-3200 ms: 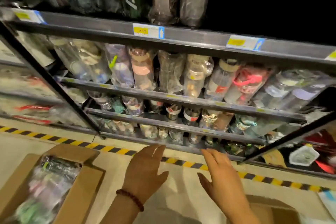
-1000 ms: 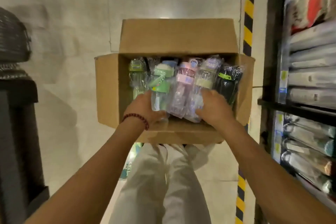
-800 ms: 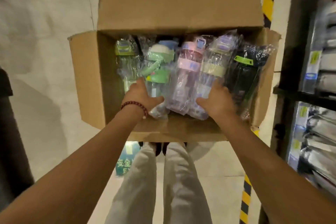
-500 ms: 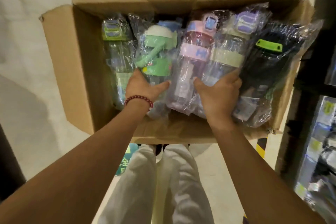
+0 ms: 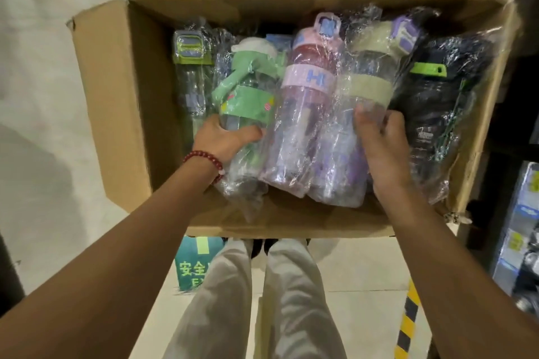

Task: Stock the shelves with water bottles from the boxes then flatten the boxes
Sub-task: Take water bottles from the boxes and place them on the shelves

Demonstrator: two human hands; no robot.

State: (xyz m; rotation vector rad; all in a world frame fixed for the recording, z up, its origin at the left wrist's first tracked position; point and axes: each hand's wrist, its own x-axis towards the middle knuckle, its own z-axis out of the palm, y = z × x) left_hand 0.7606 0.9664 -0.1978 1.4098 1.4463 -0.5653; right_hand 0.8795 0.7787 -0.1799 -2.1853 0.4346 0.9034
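Observation:
An open cardboard box stands on the floor in front of me, filled with several water bottles in clear plastic wrap. My left hand grips the lower body of the green-lidded bottle. My right hand curls round the side of the bottle with the beige band and purple lid. Between them lies a pink bottle. A black bottle with a green tab lies at the right, a clear bottle with a green cap at the left.
The dark shelf unit with wrapped bottles runs along the right edge. A yellow-black floor stripe lies beside it. A green floor sign shows under the box, next to my legs. Pale concrete floor extends left.
I turned from the shelf to the box and leaned in. Both hands went onto the bottles; the right hand's fingers slid higher on the beige-banded bottle.

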